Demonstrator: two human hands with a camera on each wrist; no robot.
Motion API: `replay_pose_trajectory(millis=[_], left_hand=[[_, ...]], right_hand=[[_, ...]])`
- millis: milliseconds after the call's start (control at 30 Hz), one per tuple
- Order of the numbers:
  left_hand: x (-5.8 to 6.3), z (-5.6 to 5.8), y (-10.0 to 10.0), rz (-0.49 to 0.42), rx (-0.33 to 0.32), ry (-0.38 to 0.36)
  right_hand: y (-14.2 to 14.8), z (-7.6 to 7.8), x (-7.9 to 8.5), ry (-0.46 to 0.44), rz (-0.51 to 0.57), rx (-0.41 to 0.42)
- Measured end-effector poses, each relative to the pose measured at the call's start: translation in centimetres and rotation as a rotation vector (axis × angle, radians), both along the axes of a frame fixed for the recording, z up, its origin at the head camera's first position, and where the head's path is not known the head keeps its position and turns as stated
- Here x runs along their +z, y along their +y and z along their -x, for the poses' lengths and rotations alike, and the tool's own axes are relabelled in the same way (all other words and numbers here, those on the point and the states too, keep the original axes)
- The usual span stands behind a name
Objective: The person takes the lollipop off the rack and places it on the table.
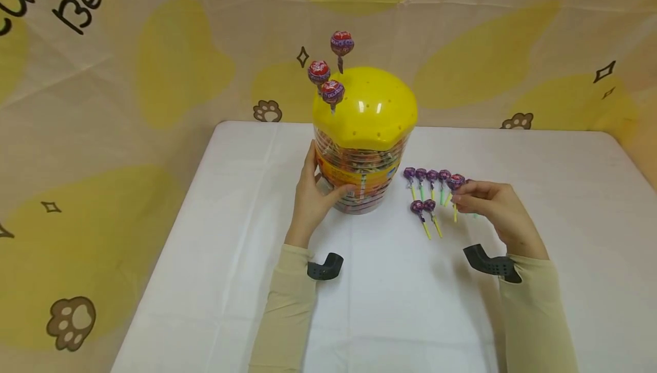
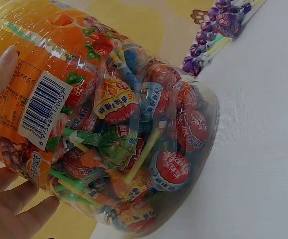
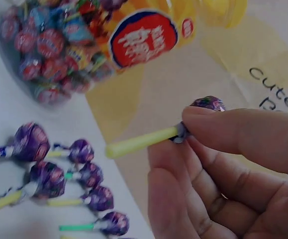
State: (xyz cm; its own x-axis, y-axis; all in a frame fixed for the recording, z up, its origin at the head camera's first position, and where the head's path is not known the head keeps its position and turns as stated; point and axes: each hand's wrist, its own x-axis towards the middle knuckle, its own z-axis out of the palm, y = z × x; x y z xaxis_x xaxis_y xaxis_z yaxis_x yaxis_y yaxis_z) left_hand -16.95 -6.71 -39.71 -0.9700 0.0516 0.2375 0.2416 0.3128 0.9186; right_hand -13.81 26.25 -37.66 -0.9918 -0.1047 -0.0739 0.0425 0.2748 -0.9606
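Note:
My left hand (image 1: pixel 311 205) grips the side of a clear plastic jar (image 1: pixel 354 196) with a yellow domed lid (image 1: pixel 380 105), thumb on the front label. Through its wall in the left wrist view, many wrapped lollipops (image 2: pixel 168 169) show. Three lollipops (image 1: pixel 332 92) stand upright in the left side of the lid, which has small holes. My right hand (image 1: pixel 490 207) pinches a purple-wrapped lollipop (image 3: pixel 144 142) between thumb and fingers, its yellow-green stick pointing away from the fingers. This hand is above the right end of the loose lollipops.
Purple lollipops lie on the white table (image 1: pixel 205 304) right of the jar: several in a back row (image 1: pixel 421 174) and two in front (image 1: pixel 429 206). Their sticks are yellow or green. A patterned yellow cloth (image 1: pixel 185 59) hangs behind and left of the table.

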Motion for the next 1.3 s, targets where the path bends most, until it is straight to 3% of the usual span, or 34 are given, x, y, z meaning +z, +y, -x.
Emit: replay_pose_trajectory(millis=[400, 767, 933, 1300], left_hand=[[0.2, -0.3, 0.0, -0.003, 0.025, -0.008], [0.0, -0.6, -1.1, 0.032, -0.002, -0.02], [0.2, -0.3, -1.5, 0.039, -0.014, -0.017], [0.6, -0.3, -0.5, 0.036, -0.009, -0.04]], right_hand=[[1.5, 1.4, -3.1, -0.155, -0.135, 0.096], [-0.1, 0.8, -5.2, -0.245, -0.184, 0.057], [-0.7, 0.7, -5.1, -0.237, -0.213, 0.039], [0.1, 0.8, -4.1, -0.247, -0.406, 0.011]])
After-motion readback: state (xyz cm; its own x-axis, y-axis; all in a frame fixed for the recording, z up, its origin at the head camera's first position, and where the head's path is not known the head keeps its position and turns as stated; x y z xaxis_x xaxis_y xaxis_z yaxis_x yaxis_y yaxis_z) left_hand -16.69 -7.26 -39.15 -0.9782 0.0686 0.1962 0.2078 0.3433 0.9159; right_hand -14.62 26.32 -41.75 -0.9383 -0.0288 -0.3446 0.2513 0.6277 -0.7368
